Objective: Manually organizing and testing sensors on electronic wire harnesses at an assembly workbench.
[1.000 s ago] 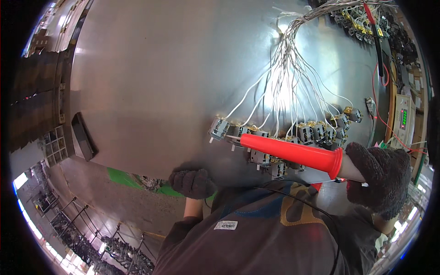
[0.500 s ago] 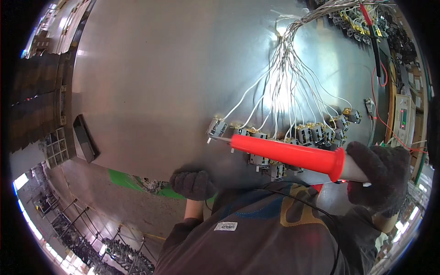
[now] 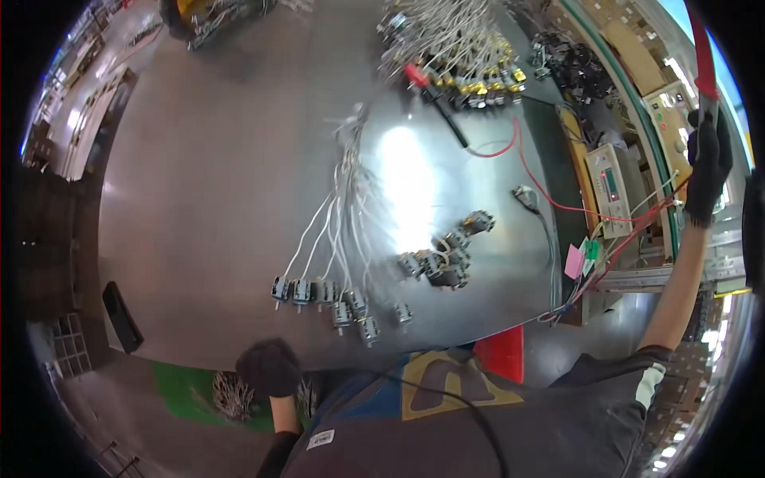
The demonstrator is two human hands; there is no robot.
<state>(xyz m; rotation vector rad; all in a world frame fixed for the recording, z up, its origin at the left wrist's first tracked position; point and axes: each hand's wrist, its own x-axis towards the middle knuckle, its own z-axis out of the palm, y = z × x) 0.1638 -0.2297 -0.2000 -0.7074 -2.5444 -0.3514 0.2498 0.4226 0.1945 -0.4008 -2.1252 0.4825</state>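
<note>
My right hand (image 3: 709,163), in a dark glove, is raised at the far right and closed around the grey grip of a red test probe (image 3: 701,56). The probe points upward and its tip runs out of view. My left hand (image 3: 271,366), also gloved, is curled closed at the table's near edge; it is blurred, and I see nothing in it. On the metal table (image 3: 199,207) between my hands lies a bundle of white wires (image 3: 344,179). Its wires fan out to several small grey electrical blocks (image 3: 301,291), some grouped at the right (image 3: 442,267).
A heap of wired parts with brass-coloured ends (image 3: 470,76) lies at the back. Beside it is a red-and-black probe (image 3: 434,103) on a red lead. A bench meter (image 3: 610,187) stands right. A black phone-like slab (image 3: 122,317) lies left; a red bin (image 3: 504,354) is below the edge.
My right hand has lifted the test probe from over the grey blocks up to the far right. My view has shifted right; my left hand stays near the table edge.
</note>
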